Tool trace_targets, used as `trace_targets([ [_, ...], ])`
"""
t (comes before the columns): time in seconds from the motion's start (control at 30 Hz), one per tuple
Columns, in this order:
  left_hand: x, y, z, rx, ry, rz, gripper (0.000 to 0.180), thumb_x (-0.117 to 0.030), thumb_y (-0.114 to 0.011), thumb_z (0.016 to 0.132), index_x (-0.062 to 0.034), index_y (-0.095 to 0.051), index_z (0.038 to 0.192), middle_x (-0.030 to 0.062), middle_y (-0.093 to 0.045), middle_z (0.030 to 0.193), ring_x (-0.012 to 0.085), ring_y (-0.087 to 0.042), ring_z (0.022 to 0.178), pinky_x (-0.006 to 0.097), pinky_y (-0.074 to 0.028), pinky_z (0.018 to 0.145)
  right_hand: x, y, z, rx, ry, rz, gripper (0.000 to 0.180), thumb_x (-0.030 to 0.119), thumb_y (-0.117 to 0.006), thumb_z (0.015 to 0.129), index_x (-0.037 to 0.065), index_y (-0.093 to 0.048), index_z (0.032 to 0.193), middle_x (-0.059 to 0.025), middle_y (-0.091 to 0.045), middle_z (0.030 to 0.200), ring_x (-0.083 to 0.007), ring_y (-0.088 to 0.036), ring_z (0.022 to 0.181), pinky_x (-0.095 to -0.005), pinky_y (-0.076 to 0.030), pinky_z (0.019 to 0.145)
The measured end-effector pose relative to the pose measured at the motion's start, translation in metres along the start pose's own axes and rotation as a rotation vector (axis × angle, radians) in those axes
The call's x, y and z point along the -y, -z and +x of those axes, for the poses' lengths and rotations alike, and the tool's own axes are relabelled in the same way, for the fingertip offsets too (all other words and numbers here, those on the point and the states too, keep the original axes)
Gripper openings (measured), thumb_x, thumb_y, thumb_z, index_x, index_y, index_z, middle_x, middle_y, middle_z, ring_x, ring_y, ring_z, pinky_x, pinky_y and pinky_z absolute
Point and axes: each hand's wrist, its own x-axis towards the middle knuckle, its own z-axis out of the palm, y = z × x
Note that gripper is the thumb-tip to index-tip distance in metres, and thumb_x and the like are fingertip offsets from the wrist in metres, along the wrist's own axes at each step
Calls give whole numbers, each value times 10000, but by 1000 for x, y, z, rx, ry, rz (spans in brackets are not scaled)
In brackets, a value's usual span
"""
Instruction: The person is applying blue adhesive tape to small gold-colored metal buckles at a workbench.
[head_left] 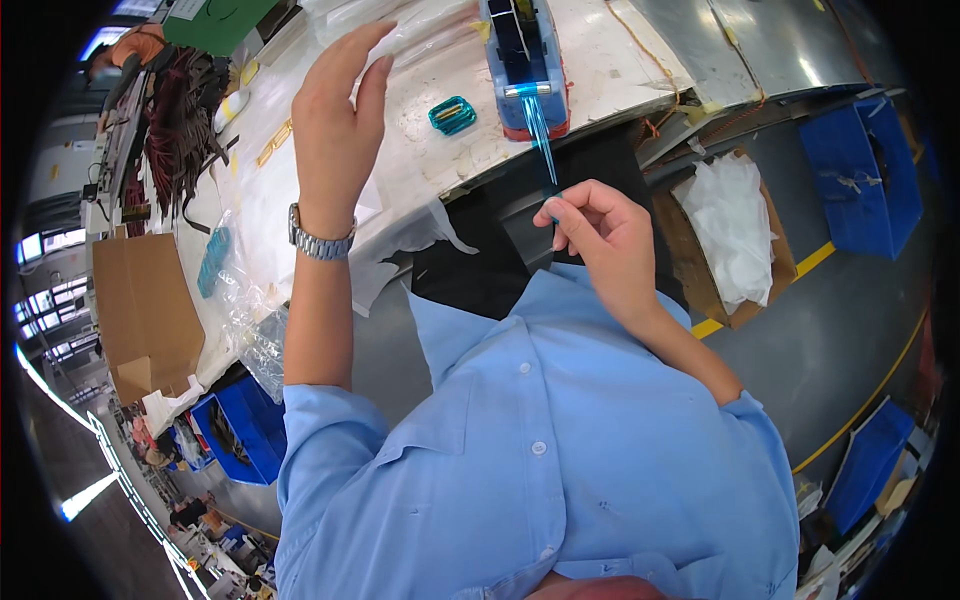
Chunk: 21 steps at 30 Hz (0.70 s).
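Note:
My right hand (605, 232) pinches the free end of a strip of clear bluish tape (541, 140). The strip runs taut over the table edge from a blue and red tape dispenser (553, 62). My left hand (345, 105), with a metal watch (322, 243) on its wrist, is raised over the table, thumb and fingers apart and holding nothing. Between that hand and the dispenser lies a small teal wrapped piece (453, 115) with a gold-coloured bar in it. Gold-coloured metal frames (274, 143) lie left of my left hand.
The white worktable (420, 165) carries clear plastic sheeting (425, 40) and dark brown straps (180, 130). A brown cardboard piece (148, 300) is at the left. A carton of white wrapping (730, 230) stands on the floor at the right, near a blue bin (850, 185).

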Motion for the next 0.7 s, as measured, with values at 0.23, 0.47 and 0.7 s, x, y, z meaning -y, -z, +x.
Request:
trace_targets([
  [0.23, -21, 26, -41, 146, 228, -146, 201, -110, -698, 1040, -34, -797, 1199, 98, -816, 1134, 186, -752, 1035, 302, -555, 949, 17, -4, 2, 67, -8, 75, 157, 144, -682, 1071, 16, -711, 986, -64, -788, 944, -48, -649, 707, -204, -476, 605],
  [0.47, 35, 53, -55, 25, 363, -37, 167, -129, -715, 1018, -40, -816, 1116, 107, -821, 1017, 211, -771, 918, 313, -574, 843, 42, -7, -4, 101, -49, 71, 189, 142, -653, 1087, -17, -707, 1002, -129, -795, 921, -93, -682, 676, -227, -509, 608],
  [0.7, 159, 72, -74, 183, 463, 409, 180, -165, -716, 988, -58, -806, 1101, 138, -793, 929, 249, -750, 778, 350, -569, 741, 19, 2, -15, 108, -157, 38, 183, 135, -659, 1083, -25, -701, 1003, -140, -795, 913, -118, -722, 718, -246, -537, 635],
])
